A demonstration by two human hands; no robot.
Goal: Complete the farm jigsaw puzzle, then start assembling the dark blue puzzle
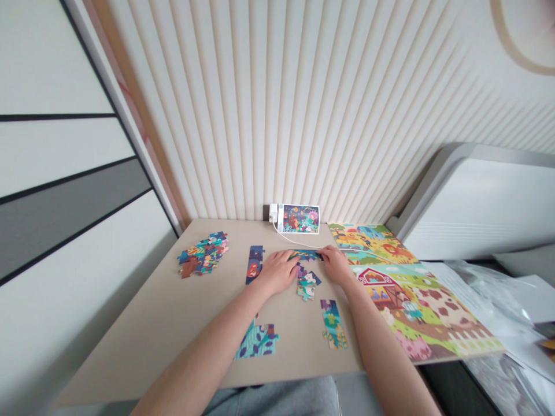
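Hands: left hand and right hand palm-down, fingers on jigsaw strip; grip unclear.
Risk: uneven pressure could split the strip.

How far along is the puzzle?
About partway. Done: small joined sections lie on the table, like the teal section and dark blue section. In hand: the left hand and right hand are at a blue strip. Left: a heap of pieces and joining the sections together.

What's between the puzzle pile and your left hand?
The head view shows a dark blue strip of joined puzzle pieces between the pile and left hand.
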